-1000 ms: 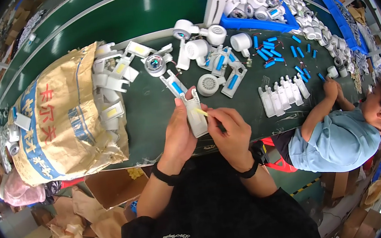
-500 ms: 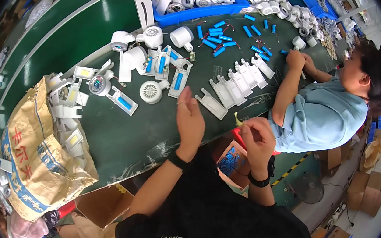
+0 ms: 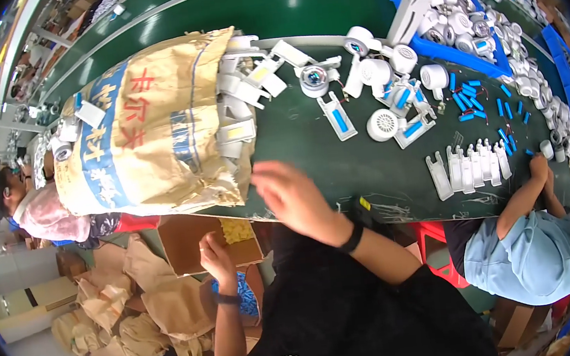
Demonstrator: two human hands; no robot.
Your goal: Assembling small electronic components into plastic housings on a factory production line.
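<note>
Beyond the bench's front edge, my left hand (image 3: 217, 257) hangs in front of a cardboard box (image 3: 184, 249) with yellow pieces (image 3: 237, 230) in it. Its fingers are curled together, and whatever they may hold is too small to make out. My right hand (image 3: 296, 199), smeared by motion, reaches over the green bench with its fingers apart and nothing visible in them. Closest to it is the mouth of a large tan sack (image 3: 153, 133), where white plastic housings (image 3: 236, 133) with yellow panels spill out. A white housing with a blue battery (image 3: 339, 120) lies farther right.
Round white fan units (image 3: 384, 124) and loose blue batteries (image 3: 467, 102) lie across the bench. White covers (image 3: 467, 170) stand in a row near a co-worker in a blue shirt (image 3: 519, 257). A blue bin (image 3: 456, 46) of parts sits behind. Crumpled paper sacks (image 3: 163, 283) lie at lower left.
The view has swung left. Both hands have shifted left along the bench, the left one off its edge toward the boxes. The yellowish strip in my right fingers is no longer seen there.
</note>
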